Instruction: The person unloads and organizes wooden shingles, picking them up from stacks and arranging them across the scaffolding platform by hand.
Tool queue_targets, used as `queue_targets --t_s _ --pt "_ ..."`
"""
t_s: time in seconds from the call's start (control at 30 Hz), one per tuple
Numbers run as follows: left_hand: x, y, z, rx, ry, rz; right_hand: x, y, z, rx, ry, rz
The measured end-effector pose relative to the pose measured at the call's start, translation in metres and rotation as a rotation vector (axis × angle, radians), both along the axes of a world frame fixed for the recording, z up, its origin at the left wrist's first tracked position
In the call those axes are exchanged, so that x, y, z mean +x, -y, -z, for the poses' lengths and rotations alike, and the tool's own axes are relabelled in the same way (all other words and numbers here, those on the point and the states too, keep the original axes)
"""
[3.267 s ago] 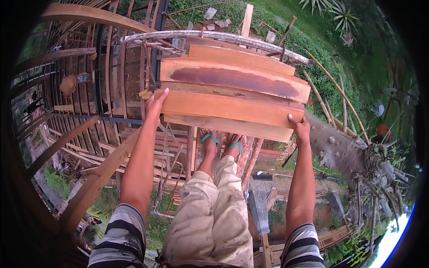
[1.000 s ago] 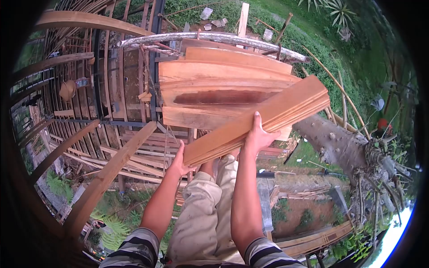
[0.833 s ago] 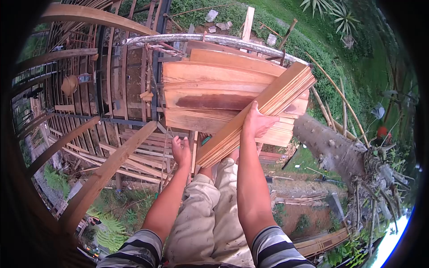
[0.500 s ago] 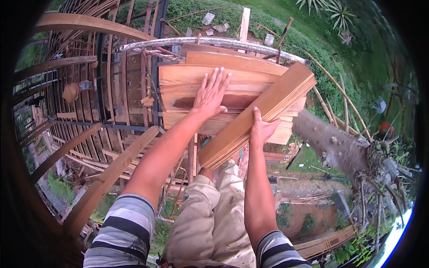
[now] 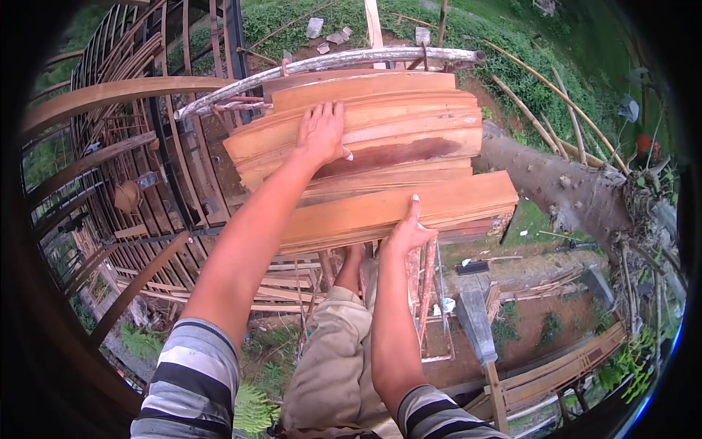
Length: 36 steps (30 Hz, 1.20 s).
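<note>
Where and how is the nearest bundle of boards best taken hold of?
The bundle is probably best gripped mid-length on its near edge, from the person's side, top to underside: it is long and layered, and this edge faces the person. The right hand grips there.

The left arm (image 5: pixel 245 245) stretches forward, elbow nearly straight; the left hand (image 5: pixel 322 137) lies palm down, fingers pointing forward and thumb spread to the right. The right arm (image 5: pixel 395 322) bends at the elbow and angles forward; the right hand (image 5: pixel 408 234) grips, thumb uppermost, fingers mostly hidden below.
</note>
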<state>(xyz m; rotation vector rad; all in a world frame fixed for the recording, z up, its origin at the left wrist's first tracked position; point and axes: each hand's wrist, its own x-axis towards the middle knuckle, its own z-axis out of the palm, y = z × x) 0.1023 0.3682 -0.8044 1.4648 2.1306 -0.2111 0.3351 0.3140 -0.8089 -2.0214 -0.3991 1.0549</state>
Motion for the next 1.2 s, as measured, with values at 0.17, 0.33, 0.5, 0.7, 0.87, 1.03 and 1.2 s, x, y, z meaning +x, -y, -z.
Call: queue_targets --t_s 0.17,0.33,0.5,0.7,0.87,1.03,1.2 --pt "0.026 0.023 -0.006 0.149 -0.083 -0.018 -0.04 -0.017 -0.007 -0.235 0.247 0.012" --pt "0.018 0.01 -0.012 0.068 0.005 -0.099 -0.038 -0.014 0.002 -0.191 0.174 0.031" --pt "0.002 0.007 0.0 0.081 -0.055 0.021 -0.037 -0.007 0.003 -0.183 0.108 0.046" --pt "0.02 0.027 0.011 0.174 0.011 -0.074 -0.04 -0.012 -0.012 -0.295 0.205 -0.014" --pt "0.043 0.045 -0.015 0.219 -0.022 -0.038 -0.039 -0.012 -0.003 -0.227 0.143 0.018" --pt "0.058 0.063 -0.02 0.106 0.083 0.015 -0.036 -0.007 -0.005 -0.158 0.07 0.053" --pt "0.046 0.065 -0.005 0.157 0.152 0.093 -0.033 -0.005 0.0 -0.088 0.022 0.046"
